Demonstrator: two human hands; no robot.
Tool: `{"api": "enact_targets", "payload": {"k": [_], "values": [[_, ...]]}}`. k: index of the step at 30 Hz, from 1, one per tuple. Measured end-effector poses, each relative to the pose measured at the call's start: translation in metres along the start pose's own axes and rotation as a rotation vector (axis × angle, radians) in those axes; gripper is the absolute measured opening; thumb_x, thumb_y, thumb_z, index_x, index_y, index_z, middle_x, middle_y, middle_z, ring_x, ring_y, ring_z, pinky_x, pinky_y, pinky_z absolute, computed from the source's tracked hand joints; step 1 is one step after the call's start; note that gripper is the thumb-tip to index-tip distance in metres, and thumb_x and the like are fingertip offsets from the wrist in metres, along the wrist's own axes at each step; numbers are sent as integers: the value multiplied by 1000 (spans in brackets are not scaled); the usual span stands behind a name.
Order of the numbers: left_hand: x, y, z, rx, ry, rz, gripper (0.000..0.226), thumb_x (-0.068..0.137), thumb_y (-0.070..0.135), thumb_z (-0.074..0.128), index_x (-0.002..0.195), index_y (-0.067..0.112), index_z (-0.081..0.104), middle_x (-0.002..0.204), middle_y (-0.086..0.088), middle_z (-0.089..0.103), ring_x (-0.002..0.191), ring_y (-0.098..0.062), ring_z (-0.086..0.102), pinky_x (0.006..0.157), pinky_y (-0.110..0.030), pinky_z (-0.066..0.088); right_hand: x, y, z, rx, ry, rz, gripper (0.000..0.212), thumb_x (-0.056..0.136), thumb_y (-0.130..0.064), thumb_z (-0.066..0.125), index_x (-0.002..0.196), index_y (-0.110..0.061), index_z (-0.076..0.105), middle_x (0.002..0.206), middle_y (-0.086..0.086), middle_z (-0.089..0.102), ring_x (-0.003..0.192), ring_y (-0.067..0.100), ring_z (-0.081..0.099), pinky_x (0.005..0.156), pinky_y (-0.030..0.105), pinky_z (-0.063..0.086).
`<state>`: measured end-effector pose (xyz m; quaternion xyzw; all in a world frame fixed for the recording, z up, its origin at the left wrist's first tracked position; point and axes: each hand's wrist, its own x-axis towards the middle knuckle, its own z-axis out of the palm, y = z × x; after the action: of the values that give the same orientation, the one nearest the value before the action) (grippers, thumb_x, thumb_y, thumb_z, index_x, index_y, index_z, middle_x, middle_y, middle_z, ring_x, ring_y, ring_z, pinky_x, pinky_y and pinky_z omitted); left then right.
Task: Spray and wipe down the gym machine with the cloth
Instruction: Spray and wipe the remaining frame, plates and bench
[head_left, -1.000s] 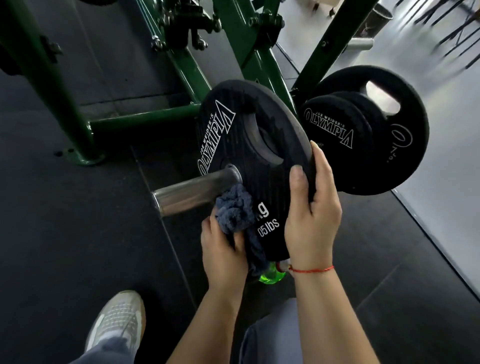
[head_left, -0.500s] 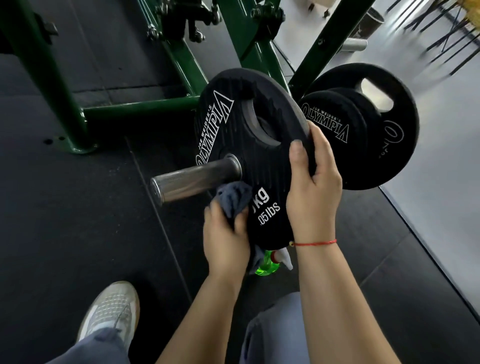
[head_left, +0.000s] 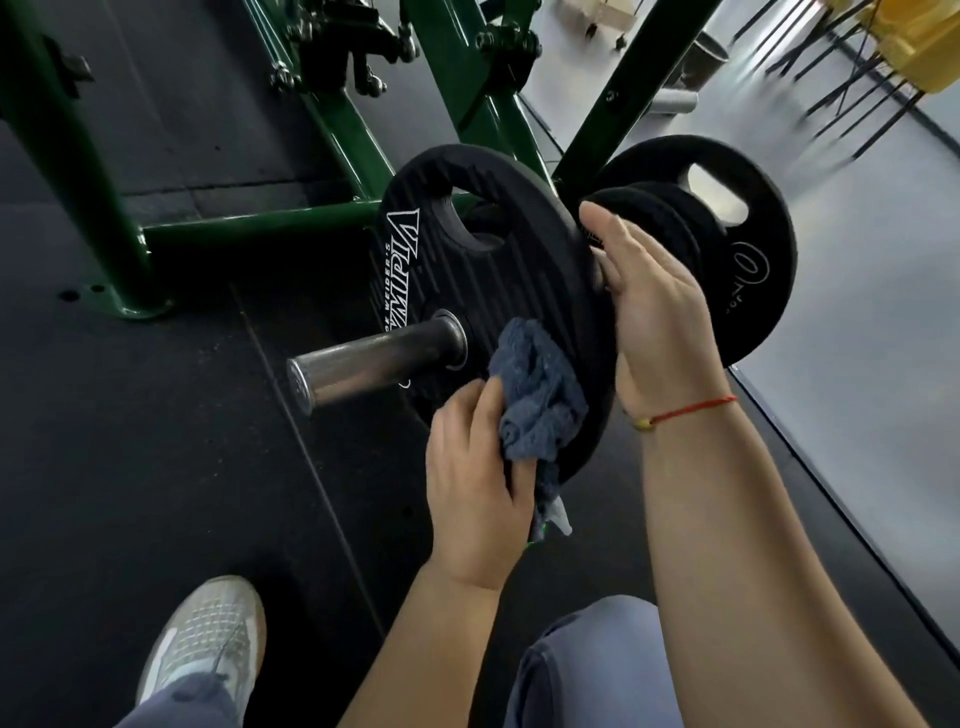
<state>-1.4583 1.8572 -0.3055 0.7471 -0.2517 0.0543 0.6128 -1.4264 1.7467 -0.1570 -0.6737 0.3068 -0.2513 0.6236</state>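
Counting black rubber weight plates: one ribbed front plate (head_left: 519, 291), and what is looking like three in the rear stack (head_left: 753, 291), edges overlapping. One chrome steel bar sleeve (head_left: 374, 364) is showing. One crumpled blue-grey cloth (head_left: 540, 400). Two bare hands are showing: left hand (head_left: 478, 493), right hand (head_left: 654, 312). One red string bracelet (head_left: 685, 413). One pale mesh shoe (head_left: 208, 634).

plate (head_left: 498, 270) matt ribbed rubber | cloth (head_left: 537, 395) nubby | sleeve (head_left: 374, 366) shiny metal
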Motion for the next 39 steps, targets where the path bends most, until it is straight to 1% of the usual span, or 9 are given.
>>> {"api": "enact_targets", "payload": {"k": [5, 9, 14, 17, 24, 31, 34, 36, 39], "values": [[-16, -22, 10, -17, 26, -257, 55, 94, 30, 50, 147, 20, 38, 135, -7, 49, 126, -23, 50, 104, -35, 42, -35, 35, -22, -196, 76, 31, 35, 105, -36, 45, 110, -16, 73, 108, 5, 74, 106, 14, 68, 92, 39, 55], [-12, -33, 11, -131, 82, -558, 51, 97, 18, 59, 146, 15, 45, 134, -8, 50, 124, -20, 49, 103, -35, 40, -67, 57, -14, -33, 118, 96, 35, 106, -36, 37, 110, -21, 69, 110, -5, 74, 106, 7, 67, 84, 19, 52], [-6, -33, 19, -184, 171, -733, 47, 96, 15, 59, 142, 15, 47, 131, -4, 49, 119, -15, 47, 98, -28, 34, -71, 78, 1, -59, 275, 79, 41, 94, -61, 48, 115, -30, 66, 119, -11, 68, 121, 8, 58, 110, 42, 42], [-2, -28, 24, -259, 254, -840, 46, 98, 19, 59, 142, 19, 46, 122, 7, 46, 112, -9, 45, 96, -29, 35, -68, 77, 8, -92, 346, 55, 45, 91, -65, 43, 102, -26, 63, 104, 1, 66, 105, 14, 62, 101, 48, 47], [-2, -70, 33, -448, 335, -1225, 43, 93, 31, 65, 133, 22, 51, 123, -8, 60, 109, -30, 62, 102, -52, 50, -42, 55, 18, -286, 406, -39, 35, 102, -53, 38, 72, -37, 48, 57, -23, 47, 60, 3, 43, 69, 35, 43], [14, -74, 36, -362, 344, -1236, 43, 95, 32, 63, 135, 21, 51, 121, -8, 59, 112, -35, 60, 96, -44, 50, -19, 25, 10, -349, 209, -15, 42, 102, -48, 40, 61, -37, 45, 55, -22, 46, 62, 3, 43, 69, 36, 40], [19, -47, 32, -265, 341, -1183, 51, 97, 32, 60, 144, 23, 44, 128, -10, 52, 115, -33, 56, 90, -39, 44, -36, 42, -4, -310, 209, -2, 27, 101, -49, 41, 88, -37, 60, 83, -19, 60, 85, 4, 57, 90, 37, 51], [16, -23, 34, -192, 313, -1058, 52, 97, 30, 60, 145, 23, 43, 123, -4, 48, 111, -29, 55, 84, -36, 40, -46, 56, -5, -354, 203, -2, 29, 103, -53, 34, 111, -39, 58, 110, -20, 61, 103, -3, 55, 102, 19, 43], [5, -2, 29, -116, 244, -800, 52, 95, 22, 60, 144, 22, 45, 114, 4, 44, 106, -25, 56, 85, -38, 45, -46, 57, -3, -498, 231, -72, 47, 103, -50, 27, 142, -30, 45, 132, -19, 49, 109, -14, 44, 88, -6, 27]]}}
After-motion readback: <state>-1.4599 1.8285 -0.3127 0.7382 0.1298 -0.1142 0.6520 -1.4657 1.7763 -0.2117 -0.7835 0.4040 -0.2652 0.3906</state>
